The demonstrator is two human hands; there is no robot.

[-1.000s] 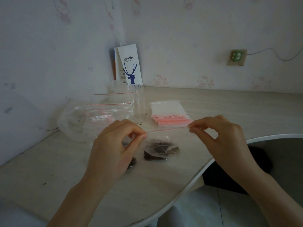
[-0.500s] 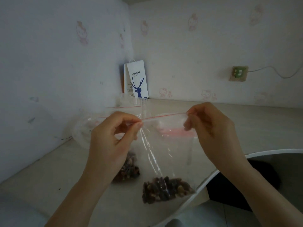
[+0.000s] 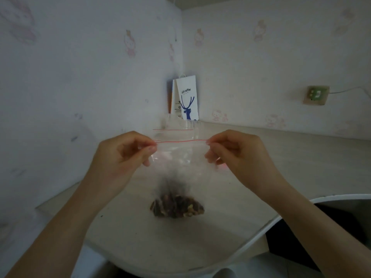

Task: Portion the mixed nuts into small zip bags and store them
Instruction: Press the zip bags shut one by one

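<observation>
A clear zip bag [image 3: 180,157] with a red seal line hangs in the air above the table. My left hand [image 3: 122,155] pinches its top left corner and my right hand [image 3: 236,153] pinches its top right corner, stretching the seal straight between them. A clump of dark mixed nuts [image 3: 177,205] sags in the bottom of the bag. Behind it, another clear zip bag [image 3: 174,127] with a red line stands further back on the table.
A white paper coffee bag [image 3: 186,99] with a blue deer leans in the wall corner. The pale table [image 3: 301,157] has a curved white front edge at the lower right. A wall socket [image 3: 316,95] with a cable sits on the right wall.
Both hands lifted the bag of nuts off the table and raised it. The view tilted upward, so the stack of empty bags and the other nut portion are no longer seen.
</observation>
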